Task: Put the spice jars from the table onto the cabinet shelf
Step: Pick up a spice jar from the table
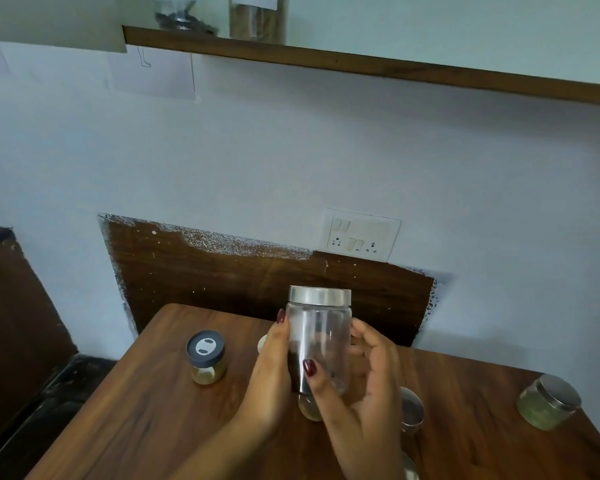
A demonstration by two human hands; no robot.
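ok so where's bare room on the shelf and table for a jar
Shelf: nothing stands right of the tall brown-filled jar, out to the frame edge. Table: bare wood between the grey-lidded jar and the near left edge, and between the right hand and the green-filled jar. Crowded: low jars beneath the held jar.

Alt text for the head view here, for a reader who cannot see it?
The left hand and right hand hold a clear steel-lidded jar above a wooden table. Smaller jars stand on the table, among them a grey-lidded jar at left; a wall shelf above carries two containers.
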